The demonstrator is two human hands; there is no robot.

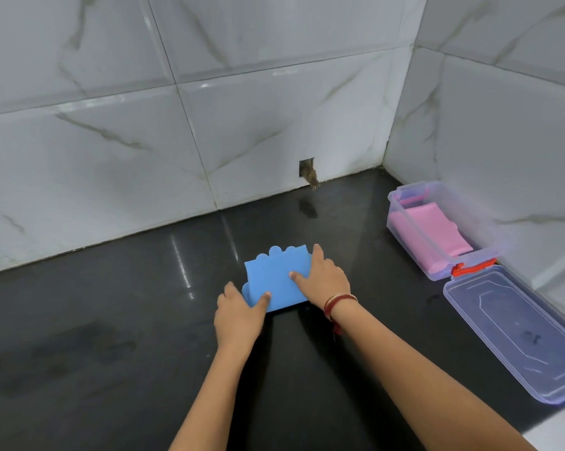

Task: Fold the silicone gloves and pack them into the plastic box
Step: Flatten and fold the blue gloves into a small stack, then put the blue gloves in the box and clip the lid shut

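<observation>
A blue silicone glove point(274, 275) lies folded on the black countertop point(111, 320), its rounded fingertips pointing toward the wall. My left hand point(240, 315) grips its near left corner, thumb on top. My right hand point(323, 276) presses flat on its right side, fingers spread. At the right stands the clear plastic box point(404, 222) with a folded pink glove point(437, 229) inside. Its clear lid point(518, 330) lies open in front of it, joined at an orange-red latch point(473, 266).
White marble-look tiled walls close off the back and the right, meeting in a corner behind the box. A small hole in the back wall point(307, 170) sits at counter level. The counter's right edge runs just beyond the lid.
</observation>
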